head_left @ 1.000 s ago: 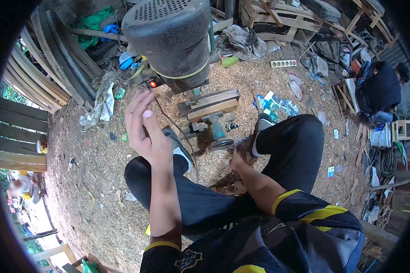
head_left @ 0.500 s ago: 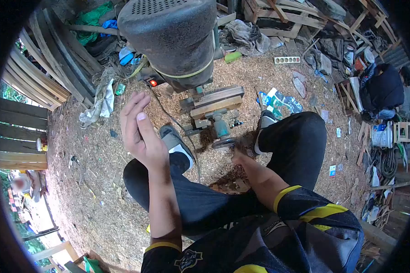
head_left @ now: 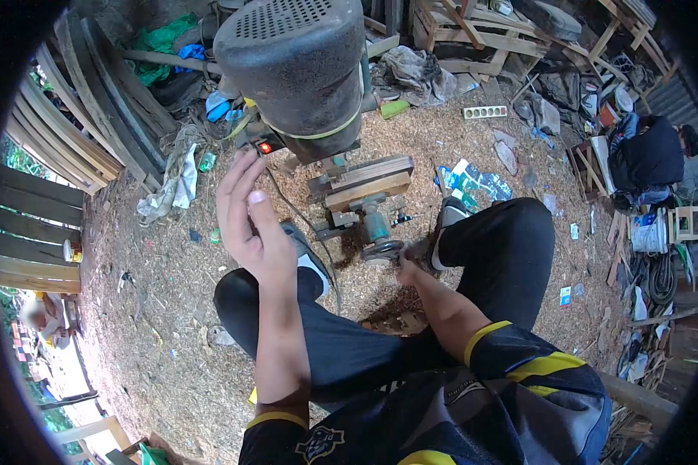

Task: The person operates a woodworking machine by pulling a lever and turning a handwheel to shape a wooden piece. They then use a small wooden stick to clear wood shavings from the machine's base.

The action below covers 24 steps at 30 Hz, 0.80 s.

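Note:
My left hand [head_left: 250, 225] is raised with its fingers extended and thumb apart, holding nothing. Its fingertips are just below a red-lit switch [head_left: 265, 147] on the side of a large dark machine head [head_left: 291, 74] with a vented top. Low between my knees, my right hand [head_left: 407, 269] grips the rim of a handwheel [head_left: 382, 249], its fingers partly hidden. The wheel sits on a green vise [head_left: 374, 225] below the machine. Beyond the vise lies a light wooden block [head_left: 368, 191], with a darker board [head_left: 371, 173] behind it.
Wood shavings cover the ground. A black cable [head_left: 306, 217] runs down from the switch past my left shoe. Curved boards [head_left: 105, 85] lean at the left. A power strip [head_left: 485, 112] lies beyond the vise. Another person [head_left: 653, 159] bends over at the right, near a white bucket [head_left: 649, 234].
My left fingertips are slightly closer to the red switch. My right hand stays at the handwheel, slightly lower in view. The whole view has shifted a little.

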Motion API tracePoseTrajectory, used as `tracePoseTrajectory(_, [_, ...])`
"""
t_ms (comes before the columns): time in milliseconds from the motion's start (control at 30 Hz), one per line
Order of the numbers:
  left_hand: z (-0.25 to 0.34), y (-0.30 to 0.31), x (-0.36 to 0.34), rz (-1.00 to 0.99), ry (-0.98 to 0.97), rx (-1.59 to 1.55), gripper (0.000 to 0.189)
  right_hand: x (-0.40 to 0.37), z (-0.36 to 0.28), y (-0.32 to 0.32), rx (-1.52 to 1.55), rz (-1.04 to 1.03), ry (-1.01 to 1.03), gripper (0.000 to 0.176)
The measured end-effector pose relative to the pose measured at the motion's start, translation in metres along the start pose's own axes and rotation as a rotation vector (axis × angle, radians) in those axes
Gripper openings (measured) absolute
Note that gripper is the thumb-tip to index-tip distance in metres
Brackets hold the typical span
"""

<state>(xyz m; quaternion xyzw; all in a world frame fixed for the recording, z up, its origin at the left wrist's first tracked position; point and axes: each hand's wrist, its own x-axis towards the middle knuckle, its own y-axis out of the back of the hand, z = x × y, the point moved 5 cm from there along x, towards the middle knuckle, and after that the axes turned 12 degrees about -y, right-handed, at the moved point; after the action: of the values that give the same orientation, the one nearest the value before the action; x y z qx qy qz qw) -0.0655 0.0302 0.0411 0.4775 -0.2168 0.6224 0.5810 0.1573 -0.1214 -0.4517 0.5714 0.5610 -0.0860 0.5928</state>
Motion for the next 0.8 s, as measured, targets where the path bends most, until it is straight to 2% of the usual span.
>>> tracePoseTrajectory(167, [0.016,-0.009,0.007,-0.069,-0.132,-0.002,0.043,0.004,0.017,0.023,0.095,0.239,-0.012,0.045])
tracePoseTrajectory(233, [0.024,-0.015,0.008,-0.046,-0.175,-0.016,0.044,-0.019,0.002,0.056,0.117,0.292,-0.058,0.030])
tracePoseTrajectory(300, [0.030,-0.019,0.009,-0.065,-0.215,-0.036,0.047,-0.061,-0.028,0.098,0.011,0.444,0.022,0.025])
tracePoseTrajectory(367, [0.033,-0.022,0.009,-0.081,-0.213,-0.058,0.048,-0.064,-0.041,0.121,-0.065,0.527,0.043,0.025])
tracePoseTrajectory(467, [0.033,-0.027,0.006,-0.115,-0.205,-0.091,0.051,-0.088,-0.059,0.177,0.171,0.751,-0.014,0.026])
tracePoseTrajectory(500, [0.035,-0.029,0.006,-0.121,-0.194,-0.092,0.052,-0.086,-0.068,0.198,0.201,0.849,0.062,0.026])
tracePoseTrajectory(600, [0.035,-0.031,0.002,-0.156,-0.183,-0.111,0.057,-0.116,-0.122,0.271,0.469,0.918,0.426,0.024])
tracePoseTrajectory(667, [0.037,-0.031,0.003,-0.145,-0.201,-0.094,0.060,-0.133,-0.171,0.323,0.596,0.868,0.584,0.023])
tracePoseTrajectory(800, [0.036,-0.031,0.001,-0.166,-0.178,-0.043,0.060,-0.199,-0.269,0.420,0.722,0.995,0.917,0.028])
